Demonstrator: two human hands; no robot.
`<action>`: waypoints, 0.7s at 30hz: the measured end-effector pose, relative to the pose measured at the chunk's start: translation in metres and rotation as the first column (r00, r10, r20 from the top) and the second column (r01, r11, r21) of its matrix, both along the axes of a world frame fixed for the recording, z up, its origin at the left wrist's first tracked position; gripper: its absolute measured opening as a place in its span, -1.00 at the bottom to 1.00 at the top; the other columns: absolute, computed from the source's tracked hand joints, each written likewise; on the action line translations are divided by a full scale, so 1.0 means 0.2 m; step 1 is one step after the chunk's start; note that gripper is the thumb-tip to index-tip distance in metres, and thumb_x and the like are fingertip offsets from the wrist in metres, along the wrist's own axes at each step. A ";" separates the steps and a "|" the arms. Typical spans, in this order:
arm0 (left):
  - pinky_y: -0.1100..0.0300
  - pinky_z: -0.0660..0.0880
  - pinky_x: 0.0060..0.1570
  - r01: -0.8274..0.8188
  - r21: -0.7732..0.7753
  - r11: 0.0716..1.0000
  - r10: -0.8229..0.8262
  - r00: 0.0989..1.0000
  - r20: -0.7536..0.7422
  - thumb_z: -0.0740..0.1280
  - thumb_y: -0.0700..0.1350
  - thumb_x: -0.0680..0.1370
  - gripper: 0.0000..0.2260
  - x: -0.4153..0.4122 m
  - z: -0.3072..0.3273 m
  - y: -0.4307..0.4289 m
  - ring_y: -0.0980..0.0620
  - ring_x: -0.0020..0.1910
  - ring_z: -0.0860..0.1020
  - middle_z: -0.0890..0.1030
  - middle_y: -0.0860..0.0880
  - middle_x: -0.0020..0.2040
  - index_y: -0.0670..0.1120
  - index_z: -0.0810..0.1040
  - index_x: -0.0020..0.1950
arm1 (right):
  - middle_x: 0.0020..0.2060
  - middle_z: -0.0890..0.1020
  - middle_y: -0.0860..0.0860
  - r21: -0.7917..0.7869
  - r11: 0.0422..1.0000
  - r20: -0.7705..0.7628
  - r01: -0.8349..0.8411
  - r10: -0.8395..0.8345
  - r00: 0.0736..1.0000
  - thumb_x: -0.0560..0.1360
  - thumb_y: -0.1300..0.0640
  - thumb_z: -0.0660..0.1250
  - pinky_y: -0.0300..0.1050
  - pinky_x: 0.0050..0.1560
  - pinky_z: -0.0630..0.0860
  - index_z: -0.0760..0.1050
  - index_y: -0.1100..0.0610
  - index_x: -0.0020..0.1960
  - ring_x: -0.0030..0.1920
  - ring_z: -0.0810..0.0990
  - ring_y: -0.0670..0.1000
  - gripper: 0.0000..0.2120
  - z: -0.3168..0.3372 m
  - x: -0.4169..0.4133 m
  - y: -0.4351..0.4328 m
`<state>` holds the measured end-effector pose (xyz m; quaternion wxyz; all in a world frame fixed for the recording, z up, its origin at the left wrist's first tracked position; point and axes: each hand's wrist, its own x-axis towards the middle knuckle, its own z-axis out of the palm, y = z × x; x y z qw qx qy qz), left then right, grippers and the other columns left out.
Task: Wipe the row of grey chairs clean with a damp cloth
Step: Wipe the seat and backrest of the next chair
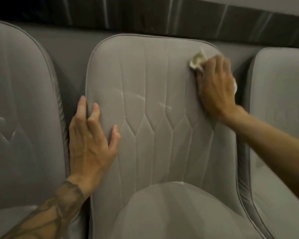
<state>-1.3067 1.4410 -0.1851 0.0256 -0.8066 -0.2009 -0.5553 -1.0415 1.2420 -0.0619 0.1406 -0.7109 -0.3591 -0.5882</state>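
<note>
Three grey upholstered chairs stand side by side. The middle chair (155,94) fills the view, its stitched backrest facing me and its seat cushion at the bottom. My right hand (214,85) presses a small pale cloth (198,62) flat against the upper right corner of that backrest; most of the cloth is hidden under my fingers. My left hand (90,140) rests on the backrest's left edge, with fingers over the piped rim and thumb spread on the front face.
The left chair (24,107) and the right chair (281,107) sit close on either side, with narrow dark gaps between them. Behind the backrests runs a grey padded panel under a dark marbled wall strip (162,16).
</note>
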 end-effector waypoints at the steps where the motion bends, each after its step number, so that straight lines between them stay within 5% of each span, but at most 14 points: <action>1: -0.23 0.29 0.42 0.001 0.002 1.000 -0.001 1.000 0.003 0.30 0.01 0.62 -0.42 0.00 0.00 0.00 -0.40 0.45 0.34 0.21 -0.39 0.58 -0.33 0.30 0.51 | -0.01 0.50 0.28 -0.046 0.999 -0.011 -0.025 0.025 1.000 0.66 0.14 0.20 0.15 -0.12 0.37 0.39 0.24 0.08 -0.08 0.46 0.26 -0.86 -0.13 -0.03 -0.03; 3: -0.23 0.30 0.42 -0.003 0.002 1.000 0.003 1.000 0.002 0.31 0.00 0.62 -0.42 0.01 0.00 0.00 -0.41 0.44 0.34 0.22 -0.39 0.57 -0.34 0.31 0.50 | 0.01 0.56 0.29 -0.335 0.940 0.052 -0.061 0.083 0.995 0.63 0.22 0.27 0.16 -0.09 0.47 0.51 0.30 0.10 -0.09 0.53 0.27 -0.85 -0.37 -0.08 -0.12; 6: -0.22 0.30 0.41 0.004 -0.003 1.000 -0.004 1.000 0.009 0.30 0.01 0.62 -0.42 0.00 0.00 0.00 -0.42 0.42 0.36 0.22 -0.39 0.57 -0.34 0.31 0.51 | 0.02 0.62 0.27 -0.689 0.724 0.165 -0.031 0.198 0.966 0.57 0.28 0.34 0.10 -0.13 0.57 0.60 0.28 0.07 -0.15 0.58 0.24 -0.88 -0.43 -0.08 -0.24; 8: -0.22 0.30 0.41 0.013 -0.010 1.000 -0.013 1.000 0.009 0.30 0.01 0.62 -0.42 0.00 0.00 0.00 -0.41 0.42 0.36 0.21 -0.38 0.58 -0.32 0.30 0.51 | 0.00 0.60 0.31 -0.602 0.797 0.193 -0.044 0.198 0.961 0.62 0.25 0.30 0.12 -0.20 0.53 0.53 0.27 0.06 -0.16 0.58 0.27 -0.91 -0.24 -0.03 -0.20; 11: -0.21 0.30 0.40 0.003 -0.003 1.000 -0.003 1.000 0.006 0.30 0.02 0.63 -0.42 0.00 0.00 0.00 -0.41 0.41 0.35 0.21 -0.37 0.58 -0.30 0.28 0.52 | 0.00 0.51 0.29 -0.167 0.986 0.153 -0.015 0.041 0.987 0.69 0.12 0.14 0.16 -0.19 0.41 0.38 0.25 0.08 -0.08 0.50 0.27 -0.81 0.19 0.03 -0.03; 14: -0.22 0.30 0.41 -0.002 -0.004 1.000 0.002 1.000 0.008 0.29 0.02 0.63 -0.43 0.00 0.00 0.00 -0.41 0.42 0.35 0.20 -0.36 0.58 -0.30 0.28 0.51 | 0.06 0.49 0.25 0.023 1.000 0.002 -0.002 0.002 1.000 0.66 0.09 0.10 0.11 -0.09 0.41 0.41 0.26 0.13 -0.03 0.45 0.25 -0.76 0.26 0.03 0.07; 17: -0.22 0.30 0.42 0.000 0.003 1.000 0.000 1.000 0.010 0.30 0.01 0.62 -0.43 0.00 0.00 0.00 -0.40 0.43 0.34 0.21 -0.37 0.58 -0.30 0.28 0.51 | 0.02 0.53 0.26 -0.075 0.995 -0.024 -0.058 0.056 0.998 0.65 0.12 0.19 0.18 -0.12 0.44 0.44 0.26 0.09 -0.08 0.49 0.26 -0.81 -0.10 -0.05 0.00; 21: -0.21 0.29 0.43 0.012 -0.002 1.000 -0.012 1.000 0.009 0.31 0.01 0.62 -0.42 0.00 0.01 -0.01 -0.40 0.45 0.33 0.21 -0.38 0.57 -0.31 0.29 0.51 | -0.01 0.61 0.24 -0.600 0.798 0.145 -0.054 0.175 0.974 0.69 0.22 0.15 0.12 -0.18 0.50 0.59 0.25 0.04 -0.19 0.56 0.23 -0.76 -0.52 -0.12 -0.21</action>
